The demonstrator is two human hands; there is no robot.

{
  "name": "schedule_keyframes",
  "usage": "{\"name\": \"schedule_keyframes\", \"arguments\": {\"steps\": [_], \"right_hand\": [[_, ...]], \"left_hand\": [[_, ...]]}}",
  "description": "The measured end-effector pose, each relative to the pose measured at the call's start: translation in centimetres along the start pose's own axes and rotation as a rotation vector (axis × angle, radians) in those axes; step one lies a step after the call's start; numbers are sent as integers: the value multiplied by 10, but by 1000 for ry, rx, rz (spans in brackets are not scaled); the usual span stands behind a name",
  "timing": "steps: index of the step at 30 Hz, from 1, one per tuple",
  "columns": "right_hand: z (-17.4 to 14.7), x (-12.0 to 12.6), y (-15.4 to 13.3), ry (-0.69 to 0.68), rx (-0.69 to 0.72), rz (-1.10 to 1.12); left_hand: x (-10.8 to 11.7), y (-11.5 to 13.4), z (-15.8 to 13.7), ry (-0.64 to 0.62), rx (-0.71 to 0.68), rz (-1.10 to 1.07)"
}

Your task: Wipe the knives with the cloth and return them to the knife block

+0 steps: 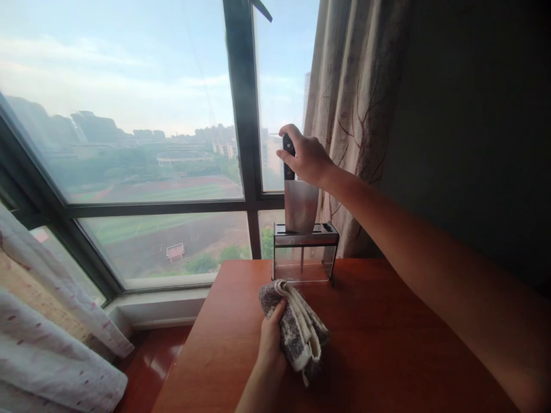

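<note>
My right hand (307,155) is closed around the black handle of a cleaver (300,206), which it holds upright. The broad blade points down, its lower end at the top slot of a knife holder (306,236); whether the tip is inside the slot is hard to make out. That holder has a dark top frame and see-through sides, and it stands near the far edge of the table. Nearer to me, my left hand (273,338) grips a folded grey and cream cloth (297,327) in front of the holder.
The reddish-brown wooden table (365,344) reaches up to a large window with a dark frame (241,103). A patterned grey curtain (353,115) hangs behind the holder on the right. A pale curtain (51,350) hangs at the lower left, beside the white sill (166,307).
</note>
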State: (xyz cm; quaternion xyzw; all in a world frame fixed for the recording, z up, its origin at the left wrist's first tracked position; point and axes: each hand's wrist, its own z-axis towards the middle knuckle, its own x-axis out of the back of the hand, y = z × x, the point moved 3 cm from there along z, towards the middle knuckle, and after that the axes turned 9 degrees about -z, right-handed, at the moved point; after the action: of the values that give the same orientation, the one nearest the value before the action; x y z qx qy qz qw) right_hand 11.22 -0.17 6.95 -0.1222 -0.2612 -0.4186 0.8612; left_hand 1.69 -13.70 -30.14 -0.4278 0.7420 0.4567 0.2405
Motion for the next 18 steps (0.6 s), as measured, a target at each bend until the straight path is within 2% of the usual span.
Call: {"name": "schedule_keyframes", "arguments": {"steps": [3, 9, 14, 18], "right_hand": [[2, -2, 0, -18, 9, 13], [5, -6, -4, -137, 67, 103], [0, -16, -1, -149, -19, 159], [-10, -29, 3, -234, -112, 230]], "left_hand": [[0, -1, 1, -51, 8, 14], [2, -2, 3, -40, 28, 3], [1, -1, 1, -33, 42, -8], [-1, 0, 0, -26, 41, -26]]}}
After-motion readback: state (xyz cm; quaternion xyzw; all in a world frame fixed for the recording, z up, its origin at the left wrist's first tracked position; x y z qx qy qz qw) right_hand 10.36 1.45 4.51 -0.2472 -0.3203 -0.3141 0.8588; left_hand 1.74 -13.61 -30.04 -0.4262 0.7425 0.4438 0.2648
